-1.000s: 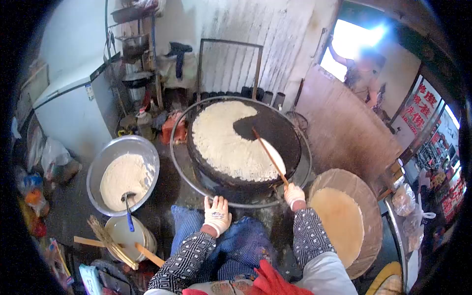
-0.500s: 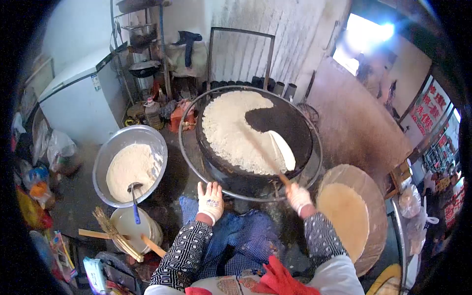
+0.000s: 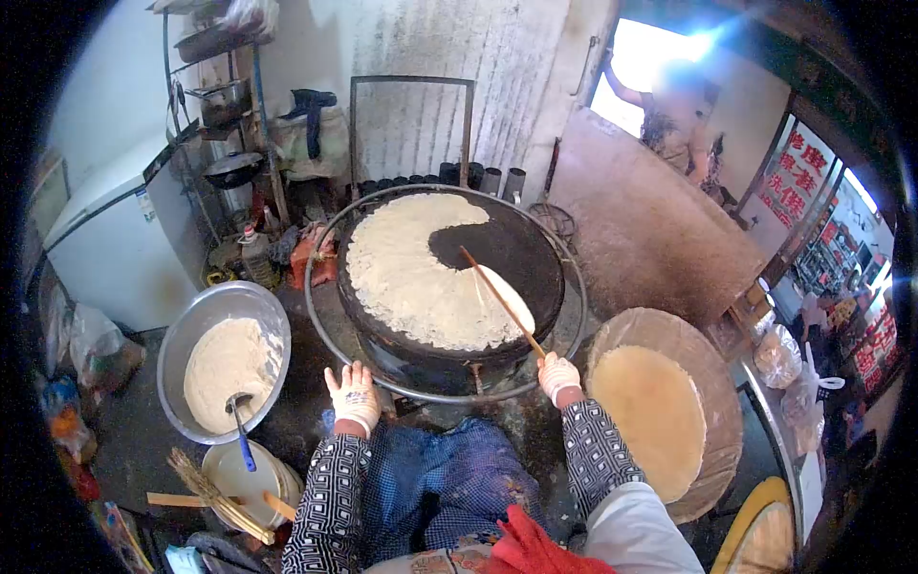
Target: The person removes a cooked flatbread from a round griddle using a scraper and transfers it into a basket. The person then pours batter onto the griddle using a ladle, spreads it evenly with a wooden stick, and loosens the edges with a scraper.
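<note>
A round black griddle point(image 3: 524, 251) carries a pale layer of batter point(image 3: 406, 277) over its left and lower parts, with a bare dark area at the right. My right hand point(image 3: 557, 377), in a whitish glove, is closed on a thin wooden stick point(image 3: 499, 298). The stick slants up and left across the batter, beside a smooth white strip point(image 3: 512, 298) at its right. My left hand point(image 3: 353, 395), gloved too, has its fingers spread near the metal ring point(image 3: 317, 323) around the griddle and holds nothing.
A metal basin point(image 3: 175, 359) of batter with a blue-handled ladle point(image 3: 244, 445) stands left, above a bucket point(image 3: 229, 469). On the right, a round tray point(image 3: 722, 421) bears a flat tan pancake point(image 3: 650, 411). A person point(image 3: 677, 124) stands beyond the board point(image 3: 650, 225).
The view has shifted. The stick, blurred half a second ago, lies over the batter's right part. A white strip has appeared or widened there since a second ago. My left hand's fingers are more spread.
</note>
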Demonstrator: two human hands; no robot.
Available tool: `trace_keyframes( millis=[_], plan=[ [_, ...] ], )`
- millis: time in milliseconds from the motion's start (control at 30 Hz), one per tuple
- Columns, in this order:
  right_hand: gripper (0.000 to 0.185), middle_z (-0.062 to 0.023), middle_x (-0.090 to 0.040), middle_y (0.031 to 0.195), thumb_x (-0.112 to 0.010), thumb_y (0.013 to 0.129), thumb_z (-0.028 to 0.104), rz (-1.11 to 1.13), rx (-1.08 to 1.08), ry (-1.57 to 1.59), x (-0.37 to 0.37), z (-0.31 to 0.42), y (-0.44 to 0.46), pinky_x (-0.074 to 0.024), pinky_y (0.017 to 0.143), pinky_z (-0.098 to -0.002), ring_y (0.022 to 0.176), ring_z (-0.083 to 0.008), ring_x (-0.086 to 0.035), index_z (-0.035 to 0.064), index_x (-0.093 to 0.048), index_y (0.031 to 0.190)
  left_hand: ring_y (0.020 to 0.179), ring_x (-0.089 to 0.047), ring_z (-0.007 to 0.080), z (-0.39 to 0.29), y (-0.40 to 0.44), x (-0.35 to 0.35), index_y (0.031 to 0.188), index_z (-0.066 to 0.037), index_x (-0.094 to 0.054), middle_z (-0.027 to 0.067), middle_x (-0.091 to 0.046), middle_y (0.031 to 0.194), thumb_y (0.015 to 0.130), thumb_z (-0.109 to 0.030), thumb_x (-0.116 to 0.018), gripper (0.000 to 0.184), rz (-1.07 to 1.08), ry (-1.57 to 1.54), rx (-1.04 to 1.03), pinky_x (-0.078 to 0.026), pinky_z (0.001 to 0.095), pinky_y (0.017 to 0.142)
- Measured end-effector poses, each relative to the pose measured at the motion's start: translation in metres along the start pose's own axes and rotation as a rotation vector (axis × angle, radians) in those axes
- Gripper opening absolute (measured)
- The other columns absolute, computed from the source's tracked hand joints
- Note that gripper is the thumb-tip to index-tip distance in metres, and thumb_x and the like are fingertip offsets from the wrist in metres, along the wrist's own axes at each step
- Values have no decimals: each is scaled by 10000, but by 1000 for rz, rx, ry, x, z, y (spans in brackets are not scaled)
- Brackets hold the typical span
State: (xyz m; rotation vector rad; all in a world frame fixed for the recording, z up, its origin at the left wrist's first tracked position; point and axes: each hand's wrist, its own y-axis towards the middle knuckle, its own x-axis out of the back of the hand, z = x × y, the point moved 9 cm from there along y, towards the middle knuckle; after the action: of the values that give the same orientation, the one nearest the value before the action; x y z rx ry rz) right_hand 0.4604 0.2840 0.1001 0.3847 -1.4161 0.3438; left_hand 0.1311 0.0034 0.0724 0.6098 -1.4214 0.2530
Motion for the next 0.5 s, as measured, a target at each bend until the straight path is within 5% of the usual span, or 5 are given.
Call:
trace_keyframes(
  millis=[167, 233, 500],
  plan=[
    [394, -234, -687, 874, -422, 985, 389, 66, 152, -14, 5, 30, -13, -524, 763, -499, 830, -406, -671, 33, -591, 1007, 1323, -390, 302, -31, -11, 51, 1278, -62, -549, 143, -511, 1352, 834, -346, -575, 528, 11, -81, -22, -115, 651, 1120],
    [357, -251, -679, 851, -463, 972, 353, 51, 22, 72, -16, -3, -5, -522, 741, -507, 824, -405, -670, 19, -586, 1009, 1360, -368, 315, -67, -23, 53, 1319, -34, -516, 154, -481, 1409, 867, -354, -527, 555, 106, -237, -98, -56, 643, 1138],
    [353, -230, -683, 847, -483, 963, 371, 79, 84, -10, -7, 13, -14, -519, 778, -494, 834, -400, -669, 27, -565, 958, 1353, -383, 342, -75, -37, 33, 1313, 28, -507, 198, -469, 1405, 837, -311, -528, 584, -23, -63, -172, -47, 673, 1128]
  ],
)
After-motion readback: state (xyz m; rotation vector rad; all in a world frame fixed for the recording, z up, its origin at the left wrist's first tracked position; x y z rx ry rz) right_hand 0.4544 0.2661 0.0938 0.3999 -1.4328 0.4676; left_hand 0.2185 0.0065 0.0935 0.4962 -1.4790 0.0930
